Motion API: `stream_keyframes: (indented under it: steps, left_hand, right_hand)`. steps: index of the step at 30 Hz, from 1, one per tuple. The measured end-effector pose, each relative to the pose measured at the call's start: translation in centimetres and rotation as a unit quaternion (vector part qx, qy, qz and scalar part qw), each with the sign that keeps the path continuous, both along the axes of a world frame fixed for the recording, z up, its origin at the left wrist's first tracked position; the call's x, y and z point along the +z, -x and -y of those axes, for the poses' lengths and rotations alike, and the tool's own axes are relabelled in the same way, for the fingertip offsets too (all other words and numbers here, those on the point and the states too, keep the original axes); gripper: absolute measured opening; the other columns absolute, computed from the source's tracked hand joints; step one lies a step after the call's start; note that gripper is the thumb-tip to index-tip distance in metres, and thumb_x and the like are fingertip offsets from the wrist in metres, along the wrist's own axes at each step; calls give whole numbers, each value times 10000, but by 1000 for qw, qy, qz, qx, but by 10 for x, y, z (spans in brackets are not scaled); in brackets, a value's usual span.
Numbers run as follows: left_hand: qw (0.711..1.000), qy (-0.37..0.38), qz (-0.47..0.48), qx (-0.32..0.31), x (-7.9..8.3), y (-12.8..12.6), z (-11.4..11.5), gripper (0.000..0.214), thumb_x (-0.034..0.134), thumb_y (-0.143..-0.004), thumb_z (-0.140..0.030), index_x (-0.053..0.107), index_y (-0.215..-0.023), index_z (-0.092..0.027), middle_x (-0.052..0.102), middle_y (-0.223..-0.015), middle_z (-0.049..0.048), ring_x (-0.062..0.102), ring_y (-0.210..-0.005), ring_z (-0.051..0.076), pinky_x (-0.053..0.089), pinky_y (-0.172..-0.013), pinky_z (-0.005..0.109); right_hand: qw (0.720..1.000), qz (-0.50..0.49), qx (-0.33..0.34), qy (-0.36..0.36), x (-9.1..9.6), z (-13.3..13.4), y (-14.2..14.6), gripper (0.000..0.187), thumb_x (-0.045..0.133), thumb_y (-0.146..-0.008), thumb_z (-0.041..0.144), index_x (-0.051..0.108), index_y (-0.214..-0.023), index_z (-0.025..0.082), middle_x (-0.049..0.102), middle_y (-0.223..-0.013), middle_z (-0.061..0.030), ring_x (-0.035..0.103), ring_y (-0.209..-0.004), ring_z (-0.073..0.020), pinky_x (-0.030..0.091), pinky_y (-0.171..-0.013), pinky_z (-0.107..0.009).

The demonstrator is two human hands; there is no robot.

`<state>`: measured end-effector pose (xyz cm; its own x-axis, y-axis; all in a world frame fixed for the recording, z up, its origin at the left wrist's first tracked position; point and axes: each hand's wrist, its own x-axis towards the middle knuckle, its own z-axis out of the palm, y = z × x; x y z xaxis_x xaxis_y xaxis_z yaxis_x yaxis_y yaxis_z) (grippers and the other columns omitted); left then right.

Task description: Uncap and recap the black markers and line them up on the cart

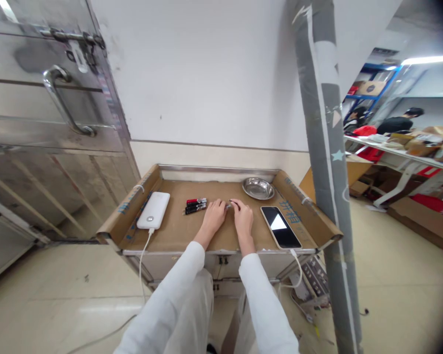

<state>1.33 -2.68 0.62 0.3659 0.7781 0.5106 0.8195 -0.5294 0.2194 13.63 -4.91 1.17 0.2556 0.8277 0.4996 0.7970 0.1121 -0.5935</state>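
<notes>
Over the middle of the cardboard-lined bench top, my left hand [214, 215] and my right hand [242, 217] come close together. Between their fingertips shows a small thing with grey and dark parts [228, 205], too small to make out; both hands have their fingers closed on it. Just left of my left hand lie several pens [195, 206] side by side, one red and the others black. A round shiny metal dish [258, 189] sits beyond my right hand. To the right of that hand lies a phone [280, 227], screen up.
A white power bank [153, 210] with a cable lies at the left. The bench [180, 236] has raised cardboard sides. A tall grey wrapped roll [327, 123] leans at its right end. A metal door [47, 118] stands left. Far right, a person [400, 122] is near cluttered tables.
</notes>
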Motion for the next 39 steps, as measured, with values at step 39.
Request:
stream_keyframes:
  steps: [39]
  left_hand:
    - [964,12,25,264,9,22,47,250,348,-865,-150,538,-1023,-115,515,-1046,173,480,-979,295,390,-838,430]
  right_hand:
    - [897,175,-192,357,23,59,-120,924,537,-687,675,415,-1244,-52,406,-1281,-313,366,-1247,-376,330,-977,-426]
